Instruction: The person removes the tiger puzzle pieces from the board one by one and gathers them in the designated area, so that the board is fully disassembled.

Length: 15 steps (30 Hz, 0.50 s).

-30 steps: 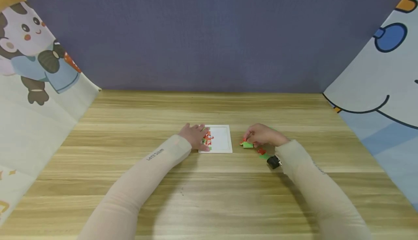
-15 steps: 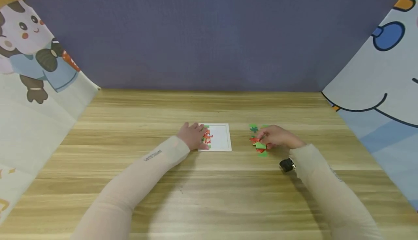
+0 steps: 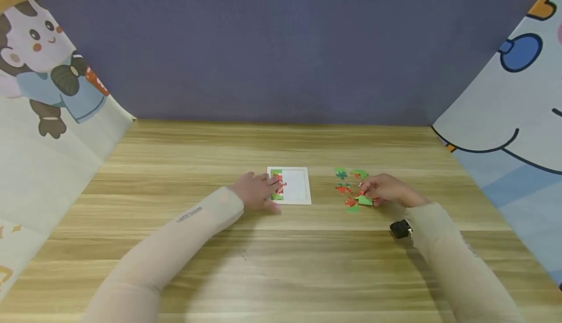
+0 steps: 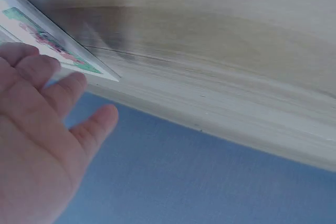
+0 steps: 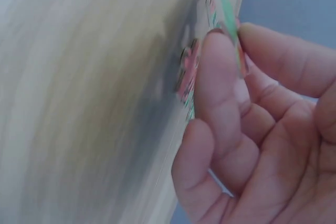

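In the head view my left hand (image 3: 254, 192) is spread at the left side of a white puzzle tray (image 3: 296, 185), its fingertips over a column of joined red and green pieces (image 3: 276, 172). Seen from the left wrist, the fingers of that hand (image 4: 39, 124) are relaxed near the tray's edge (image 4: 100, 69); contact is unclear. To the tray's right, my right hand (image 3: 385, 190) pinches a green and red puzzle piece (image 3: 365, 200). From the right wrist, that piece (image 5: 227, 9) stands edge-on between thumb and finger.
Loose pieces lie left of and beyond the right hand: a green one (image 3: 340, 173), a red one (image 3: 343, 189), a red and green one (image 3: 352, 205), and another partly green (image 3: 359, 173). A black device (image 3: 399, 229) hangs at the right wrist. A dark blue panel (image 3: 281, 50) stands behind the wooden table (image 3: 281, 264).
My right hand has moved right with the puzzle piece, from near the tray to beside the loose pieces. The left hand has drawn back slightly left, uncovering more of the joined pieces.
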Each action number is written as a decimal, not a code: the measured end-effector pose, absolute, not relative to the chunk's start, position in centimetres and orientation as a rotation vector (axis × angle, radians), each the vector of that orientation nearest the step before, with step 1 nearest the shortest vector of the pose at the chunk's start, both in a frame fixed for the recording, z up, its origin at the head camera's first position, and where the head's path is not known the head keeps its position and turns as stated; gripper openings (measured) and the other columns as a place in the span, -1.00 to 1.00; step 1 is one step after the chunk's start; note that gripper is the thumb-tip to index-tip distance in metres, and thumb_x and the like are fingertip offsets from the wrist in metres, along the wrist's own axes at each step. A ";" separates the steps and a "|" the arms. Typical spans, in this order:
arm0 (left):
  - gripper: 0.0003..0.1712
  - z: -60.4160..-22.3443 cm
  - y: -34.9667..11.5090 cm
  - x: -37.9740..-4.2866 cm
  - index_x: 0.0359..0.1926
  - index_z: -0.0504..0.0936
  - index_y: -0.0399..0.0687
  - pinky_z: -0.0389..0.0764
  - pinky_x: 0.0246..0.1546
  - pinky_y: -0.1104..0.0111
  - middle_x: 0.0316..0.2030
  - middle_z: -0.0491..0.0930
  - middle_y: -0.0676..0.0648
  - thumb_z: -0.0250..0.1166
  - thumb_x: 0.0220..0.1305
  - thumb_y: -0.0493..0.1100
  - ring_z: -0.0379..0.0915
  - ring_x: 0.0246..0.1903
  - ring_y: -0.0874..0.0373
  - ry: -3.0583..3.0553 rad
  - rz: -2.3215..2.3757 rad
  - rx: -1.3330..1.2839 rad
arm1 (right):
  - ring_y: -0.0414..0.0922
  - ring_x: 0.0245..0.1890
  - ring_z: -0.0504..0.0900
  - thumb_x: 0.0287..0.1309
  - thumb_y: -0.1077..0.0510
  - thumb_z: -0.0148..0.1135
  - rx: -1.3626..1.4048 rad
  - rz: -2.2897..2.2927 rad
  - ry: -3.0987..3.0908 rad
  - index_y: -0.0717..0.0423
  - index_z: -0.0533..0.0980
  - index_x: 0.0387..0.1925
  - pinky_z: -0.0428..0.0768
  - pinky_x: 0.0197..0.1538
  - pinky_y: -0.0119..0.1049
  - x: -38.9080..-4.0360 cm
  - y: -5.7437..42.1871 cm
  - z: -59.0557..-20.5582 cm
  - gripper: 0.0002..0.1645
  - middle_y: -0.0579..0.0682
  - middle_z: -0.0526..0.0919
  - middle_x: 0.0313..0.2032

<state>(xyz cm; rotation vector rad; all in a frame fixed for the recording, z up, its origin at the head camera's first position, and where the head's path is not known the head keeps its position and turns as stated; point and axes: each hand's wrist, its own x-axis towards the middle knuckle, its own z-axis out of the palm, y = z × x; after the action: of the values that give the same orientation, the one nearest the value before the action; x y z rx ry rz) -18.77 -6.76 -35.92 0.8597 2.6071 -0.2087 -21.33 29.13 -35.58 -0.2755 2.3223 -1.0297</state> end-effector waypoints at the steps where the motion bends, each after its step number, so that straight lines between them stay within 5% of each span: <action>1: -0.08 -35.9 -6.9 -18.6 0.49 0.08 0.01 0.04 0.35 -0.06 0.46 0.02 -0.01 -0.06 0.29 0.42 -0.06 0.43 -0.03 2.589 -0.182 0.874 | -0.21 -0.51 0.54 0.16 0.40 0.09 -0.268 -1.027 2.322 0.51 0.46 -0.08 0.62 -0.38 -0.33 -21.3 29.3 -35.6 -0.70 0.23 0.55 -0.18; 15: -0.07 -36.1 -7.6 -17.3 0.48 0.07 -0.05 0.08 0.35 -0.02 0.47 -0.02 -0.08 -0.04 0.30 0.40 -0.08 0.43 -0.03 2.543 -0.161 0.996 | -0.18 -0.49 0.59 0.20 0.33 0.08 -0.232 -0.981 2.285 0.52 0.42 0.02 0.56 -0.41 -0.33 -20.7 30.6 -35.5 -0.61 -0.02 0.56 -0.36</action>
<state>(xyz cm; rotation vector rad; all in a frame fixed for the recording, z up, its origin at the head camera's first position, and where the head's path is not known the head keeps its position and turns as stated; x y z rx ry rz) -17.32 -7.57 -36.12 0.9963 2.5427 -0.1611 -20.74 30.57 -35.54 -0.2322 2.2847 -0.9807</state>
